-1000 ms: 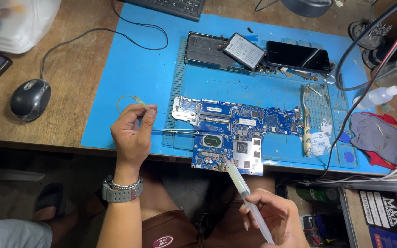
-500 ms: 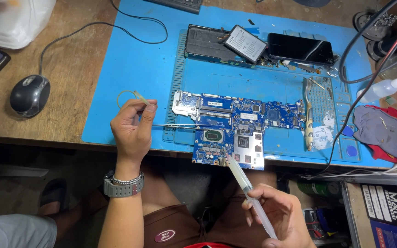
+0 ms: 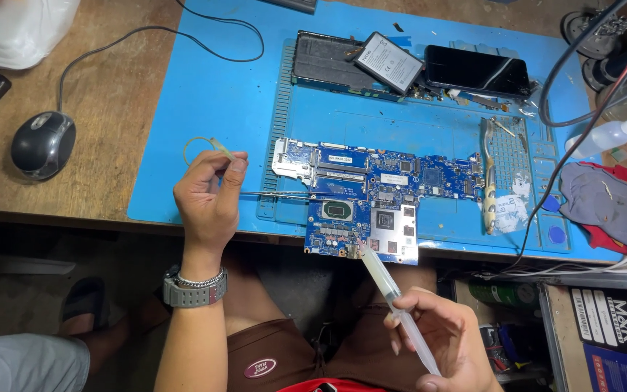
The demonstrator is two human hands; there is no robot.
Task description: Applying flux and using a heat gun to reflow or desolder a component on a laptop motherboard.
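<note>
Hands: left hand pinches thin tweezers pointing at the blue circuit board near the table's front edge; right hand grips a syringe, tip at the board's front rim. Paste visible: cannot tell; chips look bare

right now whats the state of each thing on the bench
left hand: pinching tweezers, tips on the board
right hand: gripping syringe, nozzle at the board's lower edge
circuit board: bare, flat on the blue mat
squeeze bottle: lying on its side
mouse: untouched
</note>
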